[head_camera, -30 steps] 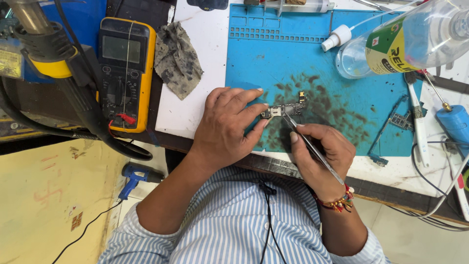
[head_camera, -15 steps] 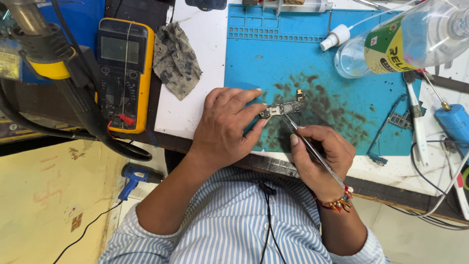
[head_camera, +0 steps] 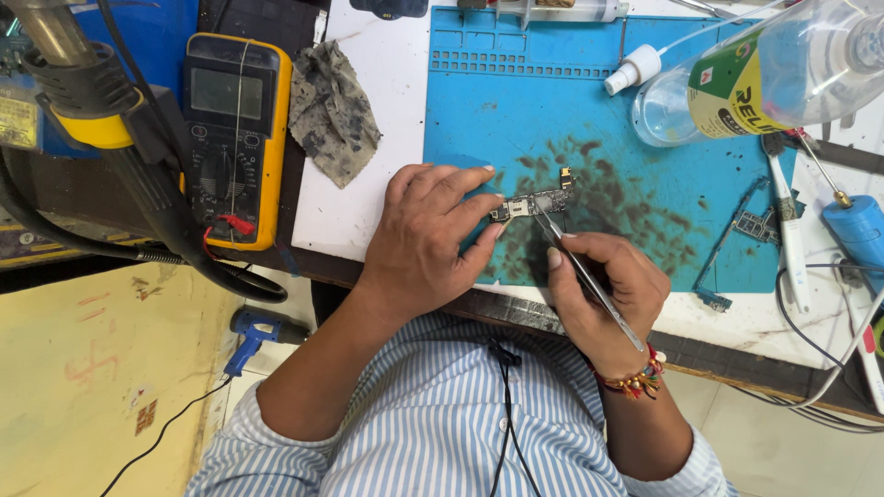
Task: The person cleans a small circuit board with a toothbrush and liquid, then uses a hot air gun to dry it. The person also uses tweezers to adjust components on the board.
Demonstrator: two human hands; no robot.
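Left hand [head_camera: 425, 230] pinched small circuit board [head_camera: 534, 202] flat against blue mat [head_camera: 516, 110] to steady it; right hand [head_camera: 603, 290] gripped tweezers [head_camera: 580, 271], tips probing the board from 5 o'clock.

Your left hand [head_camera: 428, 235] lies palm down, fingers spread; your right hand [head_camera: 603, 294] is curled in a pinch, wrist bent.
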